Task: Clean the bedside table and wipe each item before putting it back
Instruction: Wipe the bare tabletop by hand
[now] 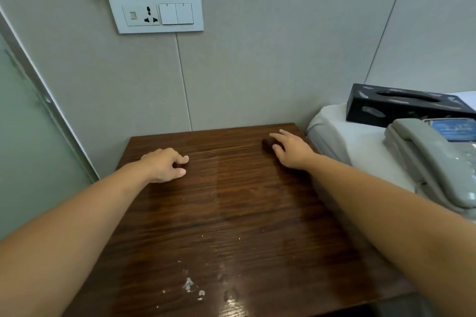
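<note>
The bedside table (231,213) is running its wood grain left to right, far edge meeting the wall. The left hand (164,165) is curling over something small and dark, the right hand (291,148) lying relaxed on a dark block (268,143). Crumbs (189,285) are lying near the front; telephone (432,162) and tissue box (404,105) are sitting on the bed at right

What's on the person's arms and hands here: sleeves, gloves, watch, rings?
Nothing visible. Both forearms are bare along the whole length in view, with no sleeve cuffs. The left hand and right hand wear no gloves, and no watch, band or ring shows.
</note>
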